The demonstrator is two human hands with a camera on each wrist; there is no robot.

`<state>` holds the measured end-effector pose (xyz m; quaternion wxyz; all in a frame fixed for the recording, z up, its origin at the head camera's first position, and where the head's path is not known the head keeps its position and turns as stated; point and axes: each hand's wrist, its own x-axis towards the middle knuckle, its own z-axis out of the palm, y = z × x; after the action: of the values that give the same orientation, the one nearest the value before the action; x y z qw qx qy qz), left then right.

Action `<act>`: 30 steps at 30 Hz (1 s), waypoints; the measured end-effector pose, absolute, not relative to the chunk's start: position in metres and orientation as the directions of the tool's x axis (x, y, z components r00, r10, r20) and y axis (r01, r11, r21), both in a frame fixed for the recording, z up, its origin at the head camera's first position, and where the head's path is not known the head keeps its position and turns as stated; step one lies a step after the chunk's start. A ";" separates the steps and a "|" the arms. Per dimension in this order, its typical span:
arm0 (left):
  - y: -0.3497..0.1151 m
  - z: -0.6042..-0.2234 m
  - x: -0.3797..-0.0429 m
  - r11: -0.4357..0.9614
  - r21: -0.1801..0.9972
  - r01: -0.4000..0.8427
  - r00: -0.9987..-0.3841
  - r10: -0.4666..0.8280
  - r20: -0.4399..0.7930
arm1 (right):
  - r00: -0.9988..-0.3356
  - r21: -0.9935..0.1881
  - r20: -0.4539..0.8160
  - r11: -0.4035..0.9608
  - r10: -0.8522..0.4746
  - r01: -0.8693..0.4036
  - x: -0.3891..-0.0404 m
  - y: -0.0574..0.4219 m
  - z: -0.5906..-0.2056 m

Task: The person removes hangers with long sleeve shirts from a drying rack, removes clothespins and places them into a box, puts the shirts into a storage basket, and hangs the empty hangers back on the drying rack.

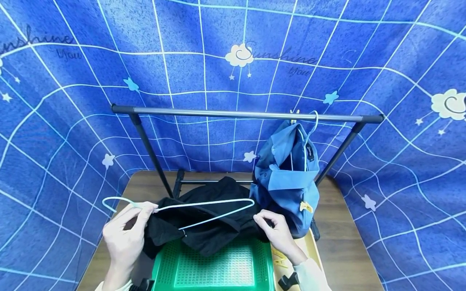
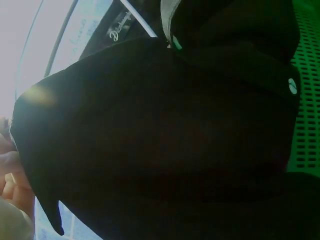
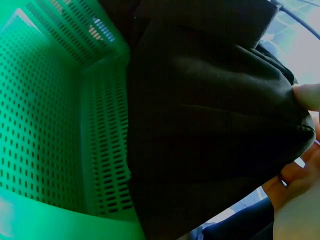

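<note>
A black shirt point(image 1: 214, 238) with a button and a neck label lies draped over the far part of a green basket point(image 1: 267, 279). My left hand point(image 1: 125, 232) pinches a pale wire hanger point(image 1: 204, 203) near its hook, at the shirt's left end. One end of the hanger lies over the shirt, and its lower bar runs down into the opening. With thumb and fingers my right hand point(image 1: 274, 228) pinches the shirt's right edge, which the right wrist view shows as a cloth corner point(image 3: 295, 120). In the left wrist view, black cloth point(image 2: 165, 135) hides most of the hanger.
Behind the basket stands a rack with a metal rail point(image 1: 225, 113). A blue shirt point(image 1: 291, 182) hangs at its right on a hanger, with a yellow clothespin point(image 1: 306, 207) on it. Yellow clothespins point(image 1: 279, 258) lie in a tray point(image 1: 316, 252) right of the basket.
</note>
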<state>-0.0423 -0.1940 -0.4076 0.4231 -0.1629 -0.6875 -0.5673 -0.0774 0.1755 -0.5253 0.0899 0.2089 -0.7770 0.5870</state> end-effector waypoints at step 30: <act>-0.180 -0.414 -0.029 0.444 0.653 0.613 -0.690 -0.101 0.717 | -0.808 -0.826 0.150 0.377 -0.569 -0.419 -0.069 0.173 -0.517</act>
<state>-0.0292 -0.1803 -0.4137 0.3569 -0.1661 -0.7711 -0.5005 -0.0694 0.1734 -0.5171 -0.0797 0.2992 -0.8260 0.4710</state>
